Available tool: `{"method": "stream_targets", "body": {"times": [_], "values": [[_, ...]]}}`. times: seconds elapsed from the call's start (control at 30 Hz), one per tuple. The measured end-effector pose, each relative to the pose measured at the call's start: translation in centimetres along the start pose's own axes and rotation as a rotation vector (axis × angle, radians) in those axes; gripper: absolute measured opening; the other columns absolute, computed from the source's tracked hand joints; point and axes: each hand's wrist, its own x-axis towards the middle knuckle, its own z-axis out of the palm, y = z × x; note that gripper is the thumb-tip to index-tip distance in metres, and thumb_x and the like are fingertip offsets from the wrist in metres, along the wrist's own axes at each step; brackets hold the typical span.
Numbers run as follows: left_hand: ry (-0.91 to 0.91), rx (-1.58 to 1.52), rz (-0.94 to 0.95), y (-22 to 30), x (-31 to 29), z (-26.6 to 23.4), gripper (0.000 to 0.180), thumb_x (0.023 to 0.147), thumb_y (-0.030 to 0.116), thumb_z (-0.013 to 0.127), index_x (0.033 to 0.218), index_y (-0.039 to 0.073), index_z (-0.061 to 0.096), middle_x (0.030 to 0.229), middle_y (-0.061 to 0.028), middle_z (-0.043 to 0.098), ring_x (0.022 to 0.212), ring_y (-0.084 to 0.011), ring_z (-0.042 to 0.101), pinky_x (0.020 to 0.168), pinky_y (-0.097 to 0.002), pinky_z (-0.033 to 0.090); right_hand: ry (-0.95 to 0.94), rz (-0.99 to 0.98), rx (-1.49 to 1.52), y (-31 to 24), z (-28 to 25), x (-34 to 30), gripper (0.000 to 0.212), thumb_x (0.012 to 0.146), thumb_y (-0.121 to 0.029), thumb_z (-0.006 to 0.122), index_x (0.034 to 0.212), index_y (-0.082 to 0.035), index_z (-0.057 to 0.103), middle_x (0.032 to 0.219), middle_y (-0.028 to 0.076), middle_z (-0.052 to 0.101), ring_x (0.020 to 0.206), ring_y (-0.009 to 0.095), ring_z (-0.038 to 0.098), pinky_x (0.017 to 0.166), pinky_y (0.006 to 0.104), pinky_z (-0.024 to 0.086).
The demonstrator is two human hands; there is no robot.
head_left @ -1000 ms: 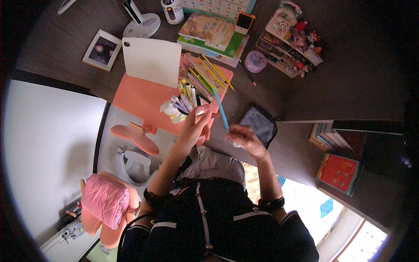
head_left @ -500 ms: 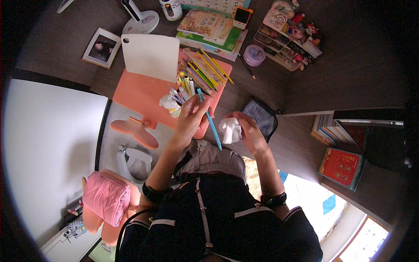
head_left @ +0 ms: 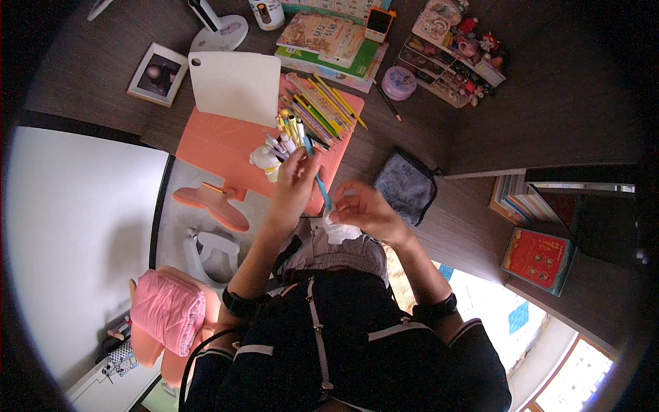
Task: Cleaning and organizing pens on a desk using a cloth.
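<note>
Blue shows first in the head view: a slim blue pencil [head_left: 322, 187] is held between the two hands, its upper end tipped toward 11 o'clock and its lower end toward 5 o'clock. Its shaft is gripped in the nearly closed left hand [head_left: 295, 177], with the fingers bent around it. The right hand [head_left: 373, 214] is half curled, and a crumpled white tissue [head_left: 341, 232] is gripped in it, pressed against the pencil's lower end; whether bare fingertips are also touching the pencil cannot be told.

At 10 o'clock from the left hand, a white pen holder [head_left: 263, 161] filled with pens is seated on a pink tabletop [head_left: 226, 151]. Loose pencils [head_left: 321, 110] are spread at 1 o'clock from that hand, and at 2 o'clock from the right hand a grey pouch [head_left: 407, 187] is laid on the brown desk [head_left: 458, 206].

Half a second earlier, the tissue was held well apart from the pencil, at its 3 o'clock side; now the two have been brought together. The pencil has been kept in the left hand.
</note>
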Motion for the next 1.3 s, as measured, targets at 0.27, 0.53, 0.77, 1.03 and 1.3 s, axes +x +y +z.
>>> {"method": "stream_targets", "body": {"times": [0.27, 0.53, 0.77, 1.03, 1.3], "values": [[-0.024, -0.06, -0.027, 0.2, -0.5, 1.1, 0.016, 0.083, 0.02, 0.047, 0.079, 0.005, 0.047, 0.054, -0.0002, 0.048, 0.035, -0.0018, 0.033, 0.032, -0.0161, 0.022, 0.033, -0.109, 0.164, 0.2, -0.2, 0.7, 0.028, 0.07, 0.002, 0.06, 0.082, -0.006, 0.037, 0.078, 0.005, 0.052, 0.073, 0.01, 0.052, 0.063, 0.0214, 0.042], [0.025, -0.173, -0.056, 0.4, -0.6, 0.4, 0.024, 0.087, 0.027, 0.039, 0.081, 0.006, 0.049, 0.057, 0.0008, 0.047, 0.038, -0.0015, 0.03, 0.035, -0.0164, 0.021, -0.024, -0.024, 0.048, -0.6, 0.2, 0.5, 0.029, 0.068, 0.003, 0.062, 0.079, -0.007, 0.037, 0.074, 0.001, 0.048, 0.07, 0.007, 0.047, 0.06, 0.0199, 0.039], [-0.209, -0.028, -0.093, 0.5, -1.7, 1.4, 0.021, 0.086, 0.019, 0.04, 0.088, 0.002, 0.052, 0.069, -0.0019, 0.055, 0.046, -0.0008, 0.037, 0.039, -0.016, 0.028, 0.088, -0.142, 0.174, -0.3, 0.7, 0.5, 0.026, 0.069, 0.001, 0.061, 0.081, -0.005, 0.038, 0.079, 0.005, 0.053, 0.072, 0.011, 0.051, 0.062, 0.0218, 0.041], [0.009, -0.286, 0.003, 0.3, -1.3, 1.4, 0.015, 0.085, 0.017, 0.042, 0.084, 0.004, 0.049, 0.066, 0.0013, 0.05, 0.042, 0.0007, 0.029, 0.036, -0.014, 0.022, 0.018, -0.08, -0.169, -1.1, 0.4, -0.2, 0.027, 0.069, -0.003, 0.064, 0.08, -0.004, 0.039, 0.073, 0.001, 0.047, 0.069, 0.007, 0.047, 0.059, 0.0224, 0.04], [-0.291, 0.011, 0.057, 1.0, -1.3, 1.3, 0.02, 0.084, 0.011, 0.045, 0.101, 0.002, 0.048, 0.069, 0.0017, 0.053, 0.05, 0.0001, 0.033, 0.045, -0.0144, 0.029, 0.145, -0.242, 0.15, -1.5, 1.9, 0.4, 0.031, 0.071, 0.001, 0.06, 0.094, -0.002, 0.039, 0.082, 0.003, 0.05, 0.075, 0.008, 0.048, 0.062, 0.0217, 0.041]]}}
